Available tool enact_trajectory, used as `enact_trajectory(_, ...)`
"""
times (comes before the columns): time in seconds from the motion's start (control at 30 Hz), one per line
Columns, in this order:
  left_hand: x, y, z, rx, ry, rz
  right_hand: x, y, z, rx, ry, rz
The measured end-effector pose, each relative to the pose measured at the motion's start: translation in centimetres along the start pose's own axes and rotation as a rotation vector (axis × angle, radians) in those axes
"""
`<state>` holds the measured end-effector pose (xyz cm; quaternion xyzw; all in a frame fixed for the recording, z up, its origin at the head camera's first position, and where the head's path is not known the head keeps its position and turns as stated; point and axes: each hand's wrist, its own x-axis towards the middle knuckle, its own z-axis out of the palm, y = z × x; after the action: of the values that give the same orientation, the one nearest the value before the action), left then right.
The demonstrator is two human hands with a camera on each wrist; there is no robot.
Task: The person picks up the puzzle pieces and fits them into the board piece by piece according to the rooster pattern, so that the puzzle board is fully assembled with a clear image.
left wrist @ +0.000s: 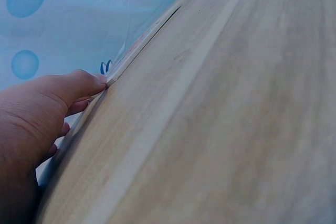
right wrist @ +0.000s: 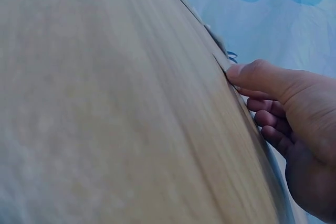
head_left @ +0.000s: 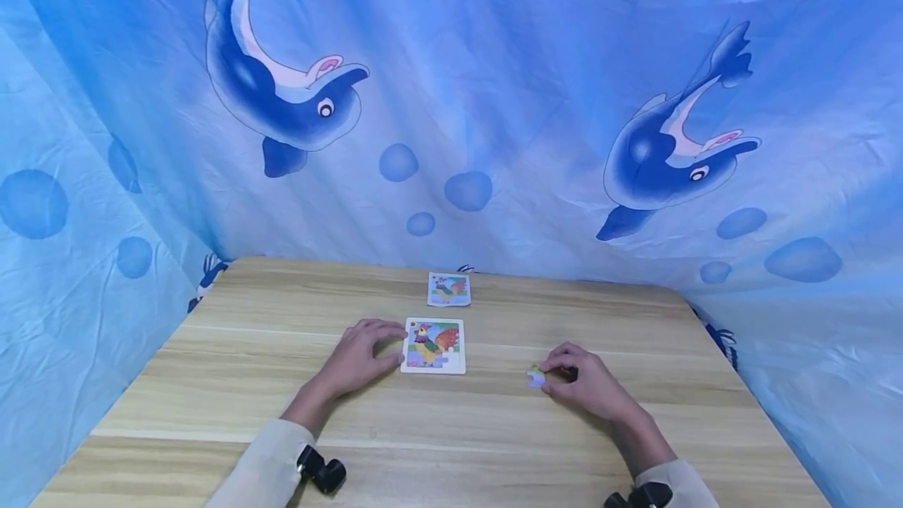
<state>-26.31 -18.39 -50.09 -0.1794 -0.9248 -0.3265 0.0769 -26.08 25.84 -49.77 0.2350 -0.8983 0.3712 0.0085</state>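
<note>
A framed rooster jigsaw puzzle (head_left: 433, 346) lies flat on the table, with a pale gap at its lower right where the white backing shows. My left hand (head_left: 363, 359) rests at its left edge, thumb and index finger apart and touching the frame. In the left wrist view, the thumb (left wrist: 86, 85) meets the corner of the frame. To the right, my right hand (head_left: 585, 380) pinches a small green and lilac puzzle piece (head_left: 535, 378) at the tabletop. The right wrist view shows the right thumb (right wrist: 257, 74) over the piece's edge; its picture is hidden there.
Behind the puzzle lies a small picture card (head_left: 449, 289) with the same rooster. The wooden table (head_left: 282, 304) ends at a blue curtain (head_left: 522, 100) printed with dolphins, which hangs around the back and sides.
</note>
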Motion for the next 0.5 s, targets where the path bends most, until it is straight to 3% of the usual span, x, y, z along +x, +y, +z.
enact_trajectory(0.2, 0.0, 0.1, -0.1, 0.010, 0.002, -0.010, 0.6, -0.6, 0.2, -0.003, 0.039, 0.032)
enact_trajectory(0.5, -0.2, 0.3, -0.2, -0.011, -0.008, -0.020, 2.9, -2.4, 1.7, 0.034, 0.033, -0.011)
